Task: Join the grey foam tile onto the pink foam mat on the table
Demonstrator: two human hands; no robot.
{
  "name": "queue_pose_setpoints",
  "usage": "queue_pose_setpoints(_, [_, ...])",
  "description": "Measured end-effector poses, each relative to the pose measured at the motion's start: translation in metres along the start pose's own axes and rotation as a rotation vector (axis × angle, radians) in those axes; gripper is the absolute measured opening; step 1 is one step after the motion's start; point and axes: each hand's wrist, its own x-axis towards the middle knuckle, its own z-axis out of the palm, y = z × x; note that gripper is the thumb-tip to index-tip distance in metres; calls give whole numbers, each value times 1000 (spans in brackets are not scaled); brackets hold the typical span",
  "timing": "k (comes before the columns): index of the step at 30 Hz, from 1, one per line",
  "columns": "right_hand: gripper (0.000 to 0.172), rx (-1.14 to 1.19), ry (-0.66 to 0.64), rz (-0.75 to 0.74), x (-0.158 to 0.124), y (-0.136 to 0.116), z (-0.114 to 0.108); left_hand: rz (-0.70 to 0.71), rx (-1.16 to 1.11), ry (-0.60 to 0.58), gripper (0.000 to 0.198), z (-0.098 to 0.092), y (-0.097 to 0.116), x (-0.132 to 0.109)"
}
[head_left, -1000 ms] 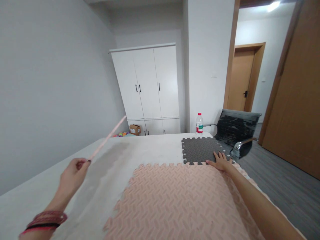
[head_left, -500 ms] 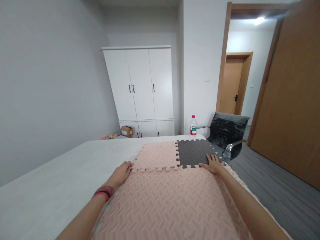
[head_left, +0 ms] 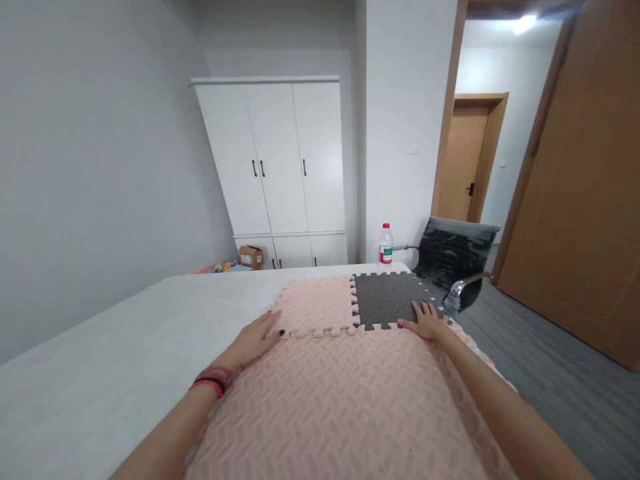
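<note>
A large pink foam mat (head_left: 340, 393) with a herringbone texture lies in front of me. Beyond it are a smaller pink puzzle mat tile (head_left: 317, 303) and a black puzzle mat tile (head_left: 387, 297), side by side with toothed edges meeting. My left hand (head_left: 257, 337) rests with fingers stretched out over the near left corner of the smaller pink tile. On the near right corner of the black tile, my right hand (head_left: 425, 321) lies flat, fingers spread. Neither hand holds anything.
The mats lie on a white table (head_left: 150, 340). A bottle with a red cap (head_left: 385, 245) stands at its far edge. Behind are a black chair (head_left: 453, 257), a white cabinet (head_left: 273, 160) and a cardboard box (head_left: 251, 257). A wooden door (head_left: 580, 200) stands at right.
My left hand has moved right and forward onto the corner of the smaller pink tile, its fingers straightening out. My right hand stays in place on the black tile. The view has tilted slightly down.
</note>
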Motion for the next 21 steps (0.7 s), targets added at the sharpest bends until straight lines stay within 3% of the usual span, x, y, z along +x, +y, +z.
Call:
queue_pose_setpoints(5, [101,-4,0,2,0,-1,-1,-37,-15,-100,81,9,12,15])
queue_pose_setpoints(13, [100,-6,-1,3,1,-1,1,-80,-22,-194,74,19,8,34])
queue_pose_setpoints(21, [102,-11,-10,11,3,0,2,-85,-41,-224,75,22,3,37])
